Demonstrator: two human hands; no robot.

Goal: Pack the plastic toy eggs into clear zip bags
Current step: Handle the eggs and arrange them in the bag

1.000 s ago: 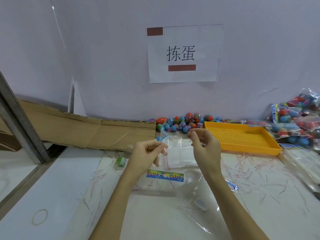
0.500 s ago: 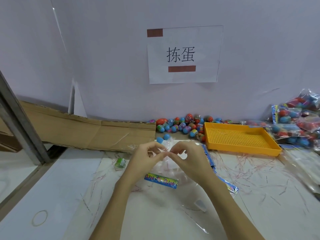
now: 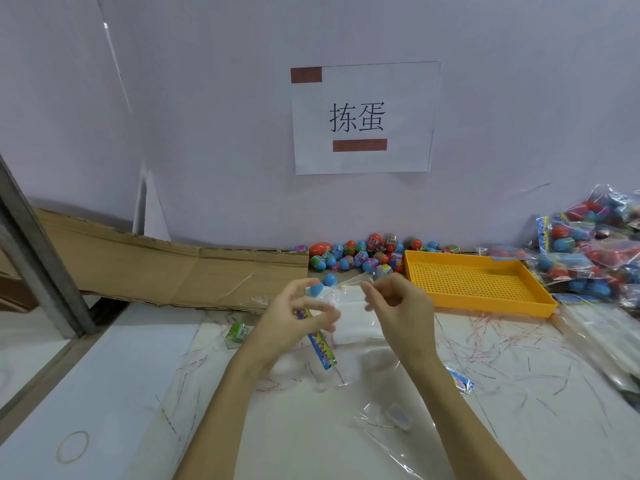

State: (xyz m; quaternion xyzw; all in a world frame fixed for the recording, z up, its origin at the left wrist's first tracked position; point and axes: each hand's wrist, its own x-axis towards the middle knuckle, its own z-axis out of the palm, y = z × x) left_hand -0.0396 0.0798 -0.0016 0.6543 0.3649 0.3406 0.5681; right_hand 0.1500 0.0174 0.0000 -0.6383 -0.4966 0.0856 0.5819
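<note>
A clear zip bag (image 3: 349, 320) with a colourful header strip (image 3: 322, 348) is held up between both hands over the white table. My left hand (image 3: 294, 327) grips the bag's left side with curled, motion-blurred fingers. Pinching the bag's top edge, my right hand (image 3: 398, 306) uses thumb and forefinger. Two loose blue eggs (image 3: 323, 284) lie just behind my left fingers. The pile of toy eggs (image 3: 363, 254), red, blue and printed, sits against the back wall.
A yellow perforated tray (image 3: 533, 306) stands right of the hands. Filled egg bags (image 3: 588, 258) are heaped far right, with flat clear bags (image 3: 606, 334) in front. Cardboard (image 3: 173, 268) lies at the left. A small green packet (image 3: 237, 332) and thin red strips litter the table.
The hands met at the bag's mouth, then drew apart again. The header strip swung from lying level to slanting downwards under my left hand.
</note>
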